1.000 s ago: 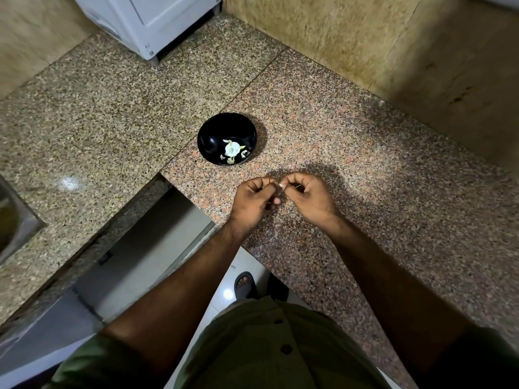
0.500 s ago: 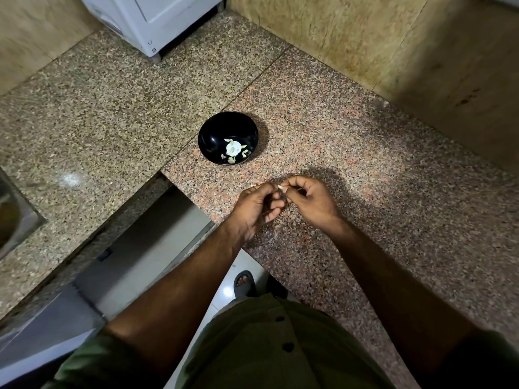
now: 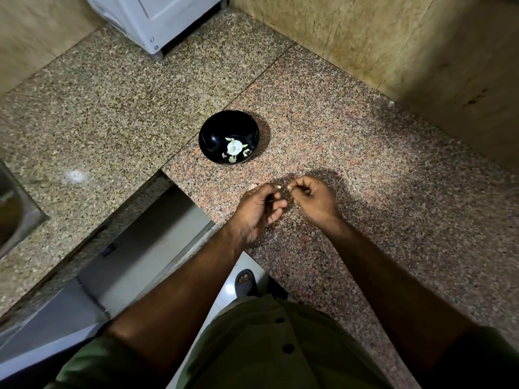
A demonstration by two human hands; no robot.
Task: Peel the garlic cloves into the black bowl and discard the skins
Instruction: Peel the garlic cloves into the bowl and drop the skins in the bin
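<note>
The black bowl (image 3: 213,136) stands on the granite counter (image 3: 365,169), with garlic pieces (image 3: 234,148) lying in its bottom. Just in front of it, low over the counter, my two hands face each other a finger's width apart. My left hand (image 3: 259,204) has curled fingers and pinches a small pale garlic clove (image 3: 279,187) at its fingertips. My right hand (image 3: 316,200) is curled too, and it pinches a tiny pale bit of skin (image 3: 289,187) between thumb and forefinger. Most of both bits is hidden by the fingers.
A white appliance (image 3: 157,21) stands at the back of the counter. A steel sink (image 3: 11,211) lies at the far left. Tiled walls (image 3: 393,37) close off the back right. The counter edge steps inward below my left hand, and my sandalled foot (image 3: 245,282) shows on the floor.
My hands were joined on the clove; now they have pulled slightly apart, each keeping a pale bit. Both hands have drifted a little toward me.
</note>
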